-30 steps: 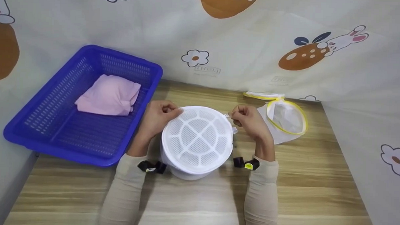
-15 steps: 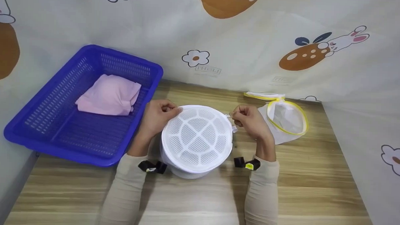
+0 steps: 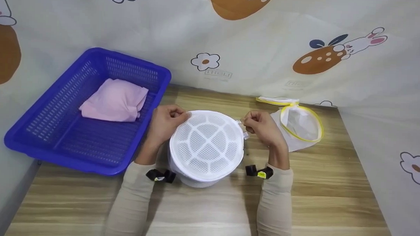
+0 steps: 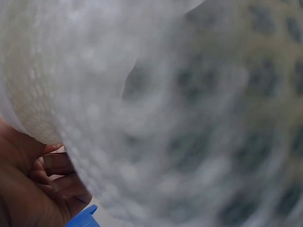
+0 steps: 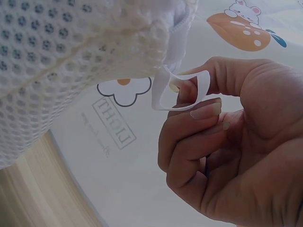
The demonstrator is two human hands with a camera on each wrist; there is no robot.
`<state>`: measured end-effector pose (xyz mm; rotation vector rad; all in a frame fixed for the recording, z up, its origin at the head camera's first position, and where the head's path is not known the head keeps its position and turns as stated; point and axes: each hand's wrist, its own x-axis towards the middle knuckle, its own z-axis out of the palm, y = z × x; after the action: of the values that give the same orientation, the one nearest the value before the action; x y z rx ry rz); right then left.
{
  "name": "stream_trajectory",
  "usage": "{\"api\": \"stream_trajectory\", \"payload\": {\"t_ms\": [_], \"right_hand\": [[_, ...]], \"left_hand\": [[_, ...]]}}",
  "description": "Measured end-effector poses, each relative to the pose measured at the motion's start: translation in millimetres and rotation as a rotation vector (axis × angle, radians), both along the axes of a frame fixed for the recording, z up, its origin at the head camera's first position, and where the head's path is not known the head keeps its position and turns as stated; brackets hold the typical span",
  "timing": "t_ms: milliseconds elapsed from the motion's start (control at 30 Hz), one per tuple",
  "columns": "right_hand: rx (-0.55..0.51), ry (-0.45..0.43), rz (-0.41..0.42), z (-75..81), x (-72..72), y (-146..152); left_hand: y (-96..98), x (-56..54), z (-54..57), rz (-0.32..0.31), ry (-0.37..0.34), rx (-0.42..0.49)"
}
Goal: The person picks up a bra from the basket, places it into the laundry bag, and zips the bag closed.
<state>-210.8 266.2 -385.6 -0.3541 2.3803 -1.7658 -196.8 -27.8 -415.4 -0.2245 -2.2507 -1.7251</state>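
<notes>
A round white mesh laundry bag (image 3: 207, 146) stands on the wooden table, its spoked top facing up. At its upper left rim my left hand (image 3: 162, 125) pinches the edge between thumb and fingers. My right hand (image 3: 263, 128), fingers curled, pinches the small zipper pull (image 3: 238, 122) at the upper right rim. Just below that, a short white ribbon loop (image 3: 246, 135) sticks out from the side; in the right wrist view this loop (image 5: 204, 87) hangs in front of the fingertips and partly hides the pinch. Blurred mesh (image 4: 156, 142) fills most of the left wrist view.
A blue plastic basket (image 3: 124, 160) stands at the left, close by my left hand, with a folded pink cloth (image 3: 114, 100) inside. Behind my right hand lies a white mesh bag with yellow trim (image 3: 321, 130). A patterned curtain (image 3: 254, 56) borders the table's back.
</notes>
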Motion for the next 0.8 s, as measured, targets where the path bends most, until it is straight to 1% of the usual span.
{"api": "stream_trajectory", "payload": {"t_ms": [200, 400, 633, 800], "right_hand": [[-0.002, -0.011, 0.006, -0.5, -0.3, 0.6], [-0.001, -0.009, -0.004, 0.7, 0.9, -0.6], [0.036, 0.050, -0.047, -0.5, 1.9, 1.3], [0.018, 0.053, -0.049, -1.8, 1.9, 1.3]], "left_hand": [[1.1, 1.0, 0.3, 0.017, 0.009, -0.019], [0.2, 1.1, 0.4, 0.022, -0.003, -0.027], [-2.2, -0.2, 0.3, 0.084, 0.020, -0.016], [-3.4, 1.3, 0.8, 0.067, 0.003, -0.014]]}}
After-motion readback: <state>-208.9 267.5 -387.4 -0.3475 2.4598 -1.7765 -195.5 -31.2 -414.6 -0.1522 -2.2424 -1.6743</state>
